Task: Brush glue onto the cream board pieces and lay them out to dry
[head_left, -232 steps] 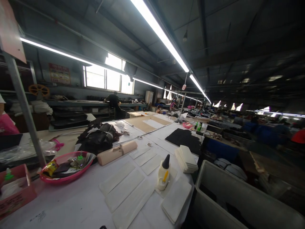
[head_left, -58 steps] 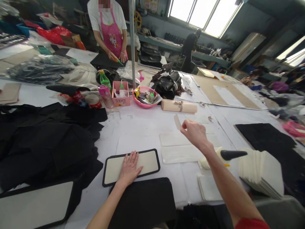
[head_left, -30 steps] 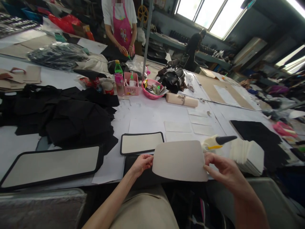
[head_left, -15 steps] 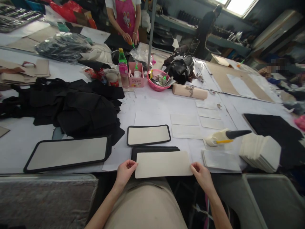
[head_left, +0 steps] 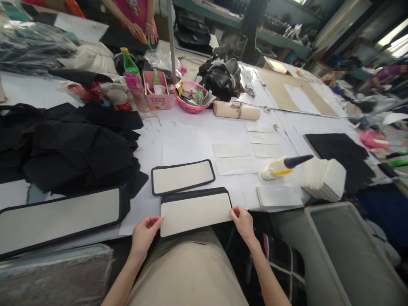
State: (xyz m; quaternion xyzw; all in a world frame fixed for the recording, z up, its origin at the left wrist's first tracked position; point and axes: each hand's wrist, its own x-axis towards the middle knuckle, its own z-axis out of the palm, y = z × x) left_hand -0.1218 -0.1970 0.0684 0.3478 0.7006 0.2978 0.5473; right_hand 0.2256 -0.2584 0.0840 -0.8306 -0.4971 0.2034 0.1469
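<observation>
A cream rectangular panel (head_left: 196,212) with rounded corners spans the gap between my hands at the table's front edge. My left hand (head_left: 145,233) pinches its left end, and my right hand (head_left: 242,221) pinches the right end. Beneath it, a black backing piece (head_left: 195,194) shows along the top and right sides. Just beyond lies a smaller cream panel (head_left: 183,176) with a black border. To the left is a stack of long black-bordered panels (head_left: 60,212), a cream one on top.
Black cut pieces (head_left: 70,144) are heaped at the left. On the right are a glue container with a black-handled brush (head_left: 277,168), white strips (head_left: 234,165) and a stack of white blocks (head_left: 323,178). A pink basin (head_left: 191,104) stands farther back. A co-worker's hands (head_left: 142,33) work across the table.
The view has swung to the right. Between my hands, the cream panel has shifted up over the black backing, lining up more closely with it. Both hands keep their pinch.
</observation>
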